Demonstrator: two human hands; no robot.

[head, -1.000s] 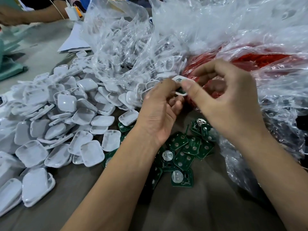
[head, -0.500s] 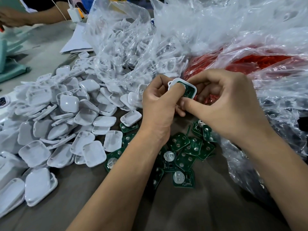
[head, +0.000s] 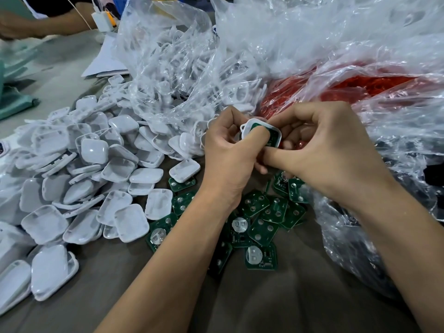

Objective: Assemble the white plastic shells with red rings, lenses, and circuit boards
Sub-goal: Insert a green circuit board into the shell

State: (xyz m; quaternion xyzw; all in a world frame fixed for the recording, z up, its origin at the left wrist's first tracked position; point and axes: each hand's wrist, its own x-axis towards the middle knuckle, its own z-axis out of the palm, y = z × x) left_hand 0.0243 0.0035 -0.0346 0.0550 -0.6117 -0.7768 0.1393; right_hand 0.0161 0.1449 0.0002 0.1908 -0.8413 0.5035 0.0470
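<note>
Both hands hold one white plastic shell (head: 276, 129) with a green circuit board (head: 273, 137) seated inside it. My left hand (head: 230, 157) grips the shell's left side, its thumb pressing on the board. My right hand (head: 329, 150) curls round the shell's right side, its fingers partly behind it. Something small and red (head: 299, 143) shows in my right palm. Loose green circuit boards (head: 262, 227) lie on the brown table below my hands. A heap of white shells (head: 96, 179) covers the left.
A clear bag of white shells (head: 182, 75) lies behind the heap. A clear bag of red rings (head: 360, 87) sits at the right, with crumpled plastic (head: 360, 236) spilling toward the front. Another person's arm (head: 48, 22) rests at the far left. Brown table (head: 264, 296) lies in front.
The shell has turned so its open side with the green board faces up. Both hands have dropped slightly and my left thumb now presses on the board.
</note>
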